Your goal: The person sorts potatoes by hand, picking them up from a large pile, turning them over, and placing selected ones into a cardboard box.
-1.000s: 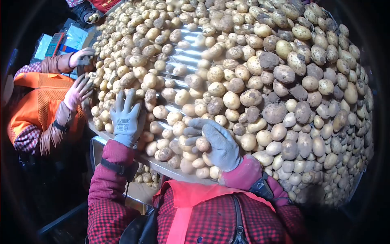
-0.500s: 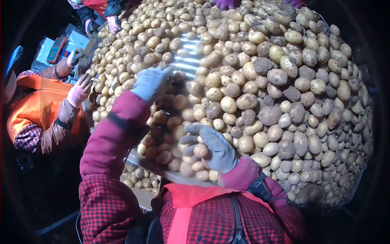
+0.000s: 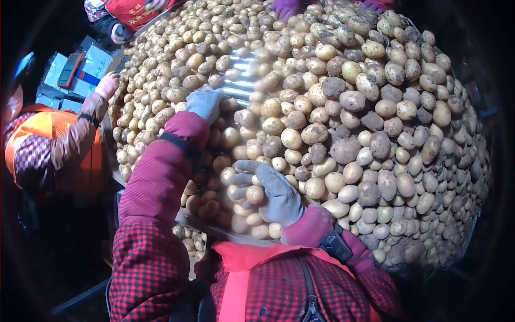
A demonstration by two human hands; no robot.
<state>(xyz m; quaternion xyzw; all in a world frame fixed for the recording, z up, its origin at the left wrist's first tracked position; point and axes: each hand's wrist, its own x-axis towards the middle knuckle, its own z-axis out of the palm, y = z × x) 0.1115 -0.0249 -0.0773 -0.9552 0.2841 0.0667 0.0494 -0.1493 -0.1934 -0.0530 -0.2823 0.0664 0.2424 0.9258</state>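
A small round potato [image 3: 255, 195] sits in my right hand [image 3: 281, 198], the grey-gloved fingers curled around it. This hand is turned palm toward the left, low over the near part of the potato heap [image 3: 370, 177]. My left hand [image 3: 204, 103], also gloved, reaches farther out, its back facing up. Its fingertips are down among the potatoes and hidden, so I cannot tell what they grip. Beside it shows a shiny ribbed strip [image 3: 238, 78] between potatoes. Several brown, soil-caked potatoes [image 3: 348, 150] lie to the right of my hands.
On the left, a person in an orange vest [image 3: 75, 139] has a gloved hand at the heap's edge. A red-and-grey device [image 3: 70, 70] lies on packages there. Other people's hands, including a purple glove [image 3: 287, 7], show along the far side. A metal edge [image 3: 214, 231] borders the heap nearest me.
My left hand has lowered slightly at the heap; my right hand keeps the potato. The left person's hands have shifted, and a far person's hand has drawn back from the potatoes. The view has shifted slightly.
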